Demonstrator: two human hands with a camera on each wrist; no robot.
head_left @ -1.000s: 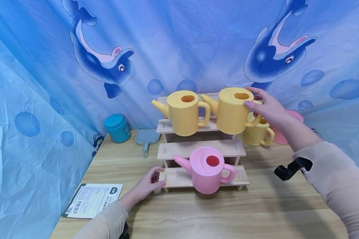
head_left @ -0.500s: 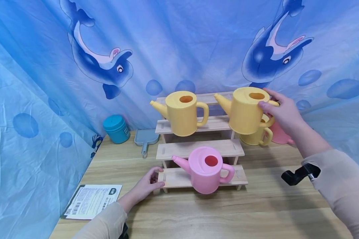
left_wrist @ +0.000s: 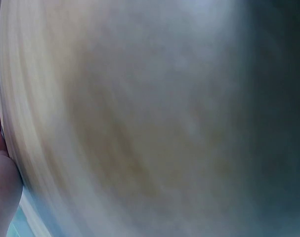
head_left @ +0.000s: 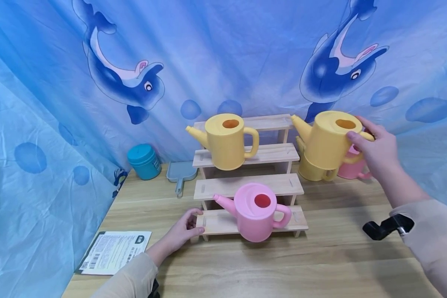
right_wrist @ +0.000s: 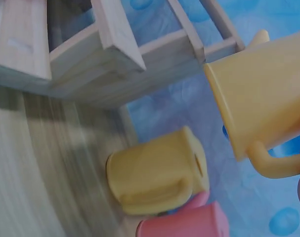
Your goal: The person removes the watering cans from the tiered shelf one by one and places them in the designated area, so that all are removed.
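Note:
My right hand (head_left: 378, 145) grips a yellow watering can (head_left: 328, 140) by its handle side, held in the air right of the stepped wooden rack (head_left: 246, 188). In the right wrist view that held watering can (right_wrist: 268, 94) hangs above a second yellow watering can (right_wrist: 150, 170) standing on the table. With thumb and fingers, my left hand (head_left: 182, 228) holds the left end of the rack's lowest step. Another yellow watering can (head_left: 227, 145) stands on an upper step, and a pink watering can (head_left: 257, 215) on the lowest. The left wrist view is mostly blurred wood.
Behind the held can, a pink watering can (head_left: 352, 167) stands on the table (head_left: 283, 269). At the left are a teal tub (head_left: 144, 161), a grey-blue dustpan (head_left: 180, 174) and a printed packet (head_left: 115, 252). A blue dolphin-print curtain (head_left: 227, 54) hangs behind.
My right hand has carried the yellow watering can rightward, away from the rack's upper steps and in front of the cans at the right. The left hand stays on the lowest step.

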